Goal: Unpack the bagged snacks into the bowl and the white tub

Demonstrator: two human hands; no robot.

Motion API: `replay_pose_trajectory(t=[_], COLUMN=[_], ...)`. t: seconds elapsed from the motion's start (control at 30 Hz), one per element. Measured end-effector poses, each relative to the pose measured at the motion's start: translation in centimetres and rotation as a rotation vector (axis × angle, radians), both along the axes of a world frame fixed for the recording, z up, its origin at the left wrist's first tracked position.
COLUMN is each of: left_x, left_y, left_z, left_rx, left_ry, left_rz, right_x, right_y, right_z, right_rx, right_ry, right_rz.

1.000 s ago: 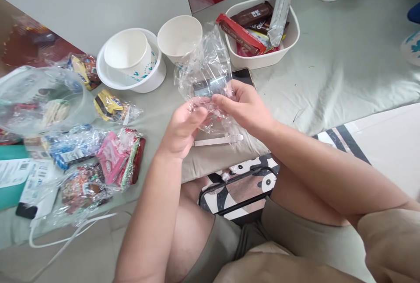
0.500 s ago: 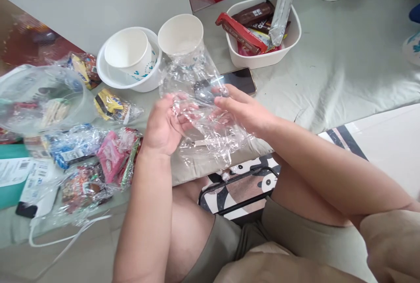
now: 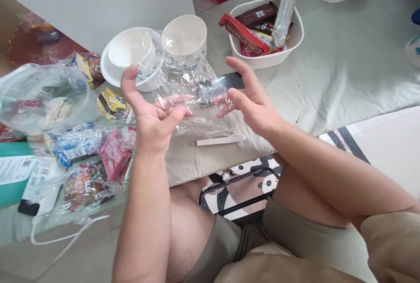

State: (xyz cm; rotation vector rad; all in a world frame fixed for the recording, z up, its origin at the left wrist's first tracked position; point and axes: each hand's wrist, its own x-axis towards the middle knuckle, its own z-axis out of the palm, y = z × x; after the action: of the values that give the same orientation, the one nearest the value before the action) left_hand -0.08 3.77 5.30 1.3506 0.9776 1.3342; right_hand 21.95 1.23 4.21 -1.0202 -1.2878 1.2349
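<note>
A crinkled clear plastic bag (image 3: 187,84) is stretched between my two hands above the near part of the covered surface. My left hand (image 3: 152,119) has fingers in the film, its thumb bent beside them and one finger raised away. My right hand (image 3: 252,99) has its lower fingers in the film at the other side, with an upper finger spread apart. Exactly where the film is pinched is hard to see. Below the bag lies a slim white tool (image 3: 219,140) with a narrow tip. Behind the film, a dark phone (image 3: 234,81) is partly hidden.
Two paper cups, one (image 3: 185,36) standing alone and one (image 3: 129,49) in a white bowl (image 3: 110,75), are behind the bag. A white tub (image 3: 265,62) holds wrapped bars. To the left are a clear container (image 3: 42,95), wrapped snacks (image 3: 113,151) and a white cable (image 3: 68,239).
My hands have moved apart and their fingers have spread, drawing the bag wider. The film has lifted off the white tool, now plainly visible. My right hand covers more of the phone.
</note>
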Motion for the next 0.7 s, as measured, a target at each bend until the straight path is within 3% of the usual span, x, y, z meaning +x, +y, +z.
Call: replay_pose_trajectory(t=[0.2,0.4,0.57,0.7], left_x=[0.5,-0.3,-0.5,-1.0], left_y=[-1.0,-1.0,-0.3,0.2], left_z=[0.7,0.6,0.2,-0.3], left_rx=[0.003,0.058,0.063,0.021], left_ry=[0.159,0.102,0.076,0.242], left_rz=[-0.035,-0.166,0.025,0.096], right_x=[0.6,1.0,0.6,0.5], right_y=[-0.2,0.1,0.1,0.1], right_z=[0.6,0.3,0.2,0.0], right_rx=[-0.009,-0.123,-0.045,0.033], right_ry=[-0.033,0.032,0.026,-0.036], right_rz=[0.081,0.191,0.14,0.035])
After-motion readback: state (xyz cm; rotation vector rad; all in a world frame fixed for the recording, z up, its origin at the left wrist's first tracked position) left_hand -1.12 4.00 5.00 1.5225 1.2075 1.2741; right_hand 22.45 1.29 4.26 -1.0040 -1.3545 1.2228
